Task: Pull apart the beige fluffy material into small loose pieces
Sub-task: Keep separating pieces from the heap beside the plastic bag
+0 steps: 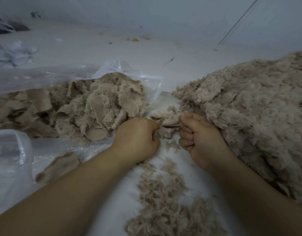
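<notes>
Much beige scrap [95, 106] still waits in the plastic bag [44, 77] at left, both fists, left hand [138, 137] and right hand [201, 138], grip one piece [169, 118] between them, with fluffed pile [249, 108] heaped right.

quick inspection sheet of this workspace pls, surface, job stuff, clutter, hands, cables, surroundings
surface: white surface, lint-specked
job's things: beige piece stretched between both hands; fluffy heap at right; scraps in clear plastic bag at left; loose fluff in front
clutter: small yellow bit, dark specks
grippers: left hand and right hand both grip the piece
cables: nothing seen
surroundings: pale wall; blurred white pieces far left
</notes>
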